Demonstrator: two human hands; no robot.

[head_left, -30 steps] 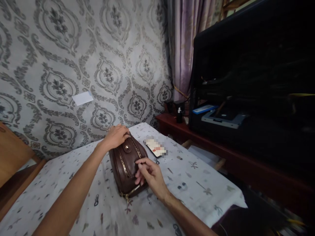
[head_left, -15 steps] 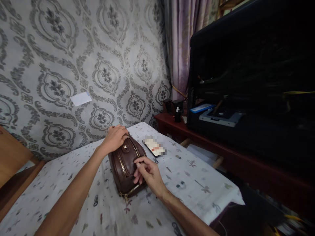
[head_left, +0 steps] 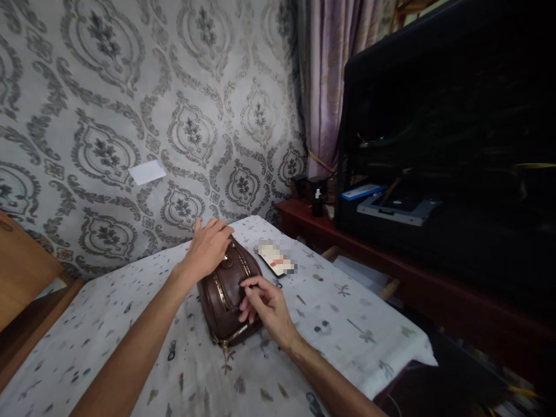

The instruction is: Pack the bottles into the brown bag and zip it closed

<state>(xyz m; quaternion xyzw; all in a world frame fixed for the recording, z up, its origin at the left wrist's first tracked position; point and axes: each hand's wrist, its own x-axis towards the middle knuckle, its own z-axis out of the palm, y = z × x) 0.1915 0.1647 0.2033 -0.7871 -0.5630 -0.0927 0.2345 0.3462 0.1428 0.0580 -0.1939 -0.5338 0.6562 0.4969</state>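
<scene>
A dark brown leather handbag point(head_left: 209, 310) with gold zippers lies on the patterned white cloth. My left hand point(head_left: 211, 246) is over its far end, fingers curled down at the top of a zipper and partly covering a round stud. Near the bag's right side, my right hand point(head_left: 264, 304) has thumb and index finger pinched at the lower end of that zipper, on what looks like its pull, mostly hidden by the fingertips. The other right fingers curl loosely beside the leather. Just right of the bag lies a flat phone-like object point(head_left: 275, 259), its face blurred out.
The white cloth point(head_left: 347, 370) covers the surface up to the wallpapered wall. A cardboard box point(head_left: 26, 266) stands at left. On the right, a red-brown desk point(head_left: 299, 213) carries a small dark bottle point(head_left: 317, 205) and a large black case point(head_left: 434, 116) with a disc drive inside.
My left hand has shifted over the bag's far end and now covers more of the stud, with one finger raised. The right hand keeps its pinch. The view has turned slightly left.
</scene>
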